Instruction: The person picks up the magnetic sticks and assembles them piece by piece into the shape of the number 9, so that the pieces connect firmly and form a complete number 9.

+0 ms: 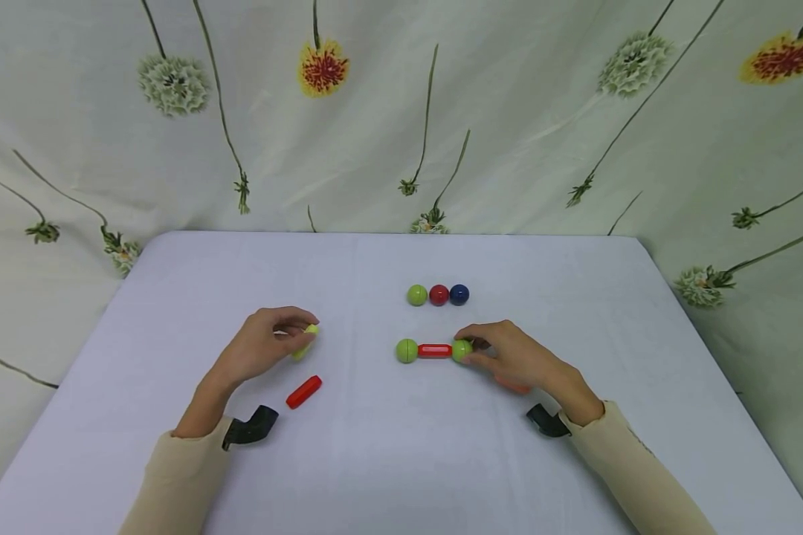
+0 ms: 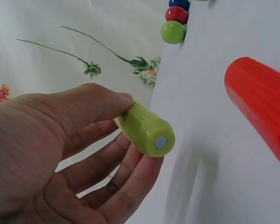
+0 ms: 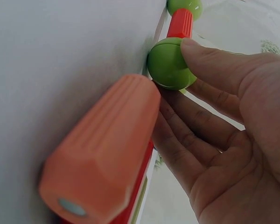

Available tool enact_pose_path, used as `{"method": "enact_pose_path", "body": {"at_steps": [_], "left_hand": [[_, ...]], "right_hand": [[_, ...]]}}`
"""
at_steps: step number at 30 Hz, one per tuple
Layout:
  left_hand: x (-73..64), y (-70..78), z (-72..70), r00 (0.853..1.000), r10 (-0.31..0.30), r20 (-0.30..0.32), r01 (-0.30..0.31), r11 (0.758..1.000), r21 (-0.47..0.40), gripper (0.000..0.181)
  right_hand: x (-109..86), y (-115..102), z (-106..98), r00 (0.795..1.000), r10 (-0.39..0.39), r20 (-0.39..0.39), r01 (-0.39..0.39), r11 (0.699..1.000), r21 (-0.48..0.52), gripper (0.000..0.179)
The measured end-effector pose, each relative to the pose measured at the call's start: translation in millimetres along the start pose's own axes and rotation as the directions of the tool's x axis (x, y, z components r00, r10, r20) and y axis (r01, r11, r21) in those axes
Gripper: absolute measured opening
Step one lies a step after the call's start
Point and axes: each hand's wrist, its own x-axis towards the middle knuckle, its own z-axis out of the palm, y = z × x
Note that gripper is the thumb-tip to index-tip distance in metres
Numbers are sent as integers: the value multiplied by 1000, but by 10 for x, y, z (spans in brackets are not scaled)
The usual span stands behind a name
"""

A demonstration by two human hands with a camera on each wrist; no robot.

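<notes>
Two cream long sleeves (image 1: 181, 483) reach in over a white cloth-covered table (image 1: 375, 475), a curved black plastic piece (image 1: 256, 426) jutting from the left cuff and a matching black piece (image 1: 547, 421) from the right; a little beyond, a red fluted rod (image 1: 304, 392) lies slantwise on the cloth near the left hand (image 1: 264, 342); an orange fluted rod (image 1: 512, 384) lies partly hidden under the right hand (image 1: 518, 353), with a red strip (image 3: 139, 179) and some green beside it, mostly covered.

The left hand pinches a yellow-green fluted rod (image 2: 147, 130) between thumb and fingers, a silvery disc (image 2: 161, 142) set in its end; the right hand has thumb and fingertips clamped on a glossy green ball (image 1: 462, 351), which touches one end of a short red rod (image 1: 435, 351); a second green ball (image 1: 407, 351) touches the other end, all three in line.

Farther back, small lime, red and dark blue balls (image 1: 439, 295) sit in a row; behind the table hangs a pale flower-printed cloth (image 1: 375, 148).
</notes>
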Motion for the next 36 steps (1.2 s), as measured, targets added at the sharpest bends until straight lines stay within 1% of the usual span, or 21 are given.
{"method": "enact_pose_path", "body": {"at_steps": [4, 11, 16, 18, 23, 28, 33, 36], "left_hand": [[4, 43, 37, 1000, 1, 8, 0, 1000, -31, 24], [9, 105, 139, 998, -41, 37, 46, 988, -144, 29], [39, 161, 290, 996, -35, 77, 50, 978, -200, 33], [51, 196, 356, 996, -27, 85, 45, 976, -213, 34], [62, 280, 489, 997, -22, 72, 38, 975, -219, 36], [57, 341, 604, 998, -19, 60, 34, 967, -254, 34], [71, 381, 743, 995, -25, 99, 53, 953, -298, 38], [88, 392, 827, 992, -6, 130, 45, 953, -301, 43]], "right_hand": [[0, -1, 1, 1000, -5, 2, 5, 1000, -7, 33], [-7, -2, -1, 1000, -4, 3, 4, 1000, 8, 33], [-11, 4, -6, 1000, -8, 7, 8, 1000, 14, 33], [-8, 7, -6, 1000, -10, 8, 10, 1000, 12, 33], [-7, 1, -11, 1000, -10, 7, 10, 1000, 7, 34], [-10, -3, -11, 1000, -9, 5, 9, 1000, 2, 34], [-7, 1, -11, 1000, -12, 4, 12, 1000, -5, 34], [-8, 5, -10, 1000, -11, 5, 11, 1000, -7, 33]]}}
